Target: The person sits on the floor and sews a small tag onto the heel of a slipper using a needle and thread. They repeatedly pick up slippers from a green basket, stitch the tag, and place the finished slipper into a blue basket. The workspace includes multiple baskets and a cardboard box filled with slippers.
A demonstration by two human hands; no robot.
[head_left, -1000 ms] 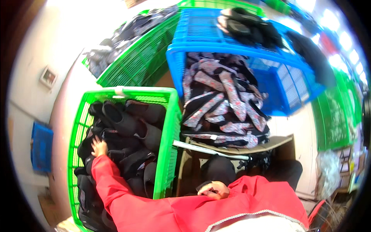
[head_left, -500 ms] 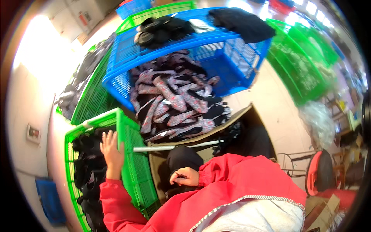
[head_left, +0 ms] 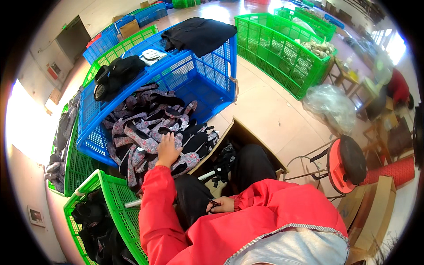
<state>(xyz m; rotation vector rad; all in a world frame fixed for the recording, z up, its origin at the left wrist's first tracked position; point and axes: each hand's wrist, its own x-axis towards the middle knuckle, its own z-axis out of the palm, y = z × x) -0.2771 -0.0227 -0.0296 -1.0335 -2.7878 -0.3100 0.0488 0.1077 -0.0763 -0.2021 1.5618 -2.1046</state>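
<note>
My left hand [head_left: 168, 152] reaches onto the near side of a heap of floral fabric pieces with black lining [head_left: 143, 134], which look like slippers. Its fingers are stretched out and rest on the pieces, with none lifted. The heap spills from a blue plastic crate [head_left: 90, 139] lying on its side. Close to my lap, my right hand [head_left: 223, 205] is closed around a small dark object [head_left: 213, 203], mostly hidden by the fingers. Below it are my knees in black trousers.
At left stands a green crate [head_left: 119, 216] of black shoe-like items [head_left: 99, 229]. A cardboard box [head_left: 260, 152] holding black straps [head_left: 224, 163] surrounds my knees, with a white rod [head_left: 206, 175] across it. A round red-black stool [head_left: 346, 165] and green crates [head_left: 282, 57] stand right.
My left hand has moved from the green crate's edge to the floral heap. The view has turned to the right. My right hand stays near my lap.
</note>
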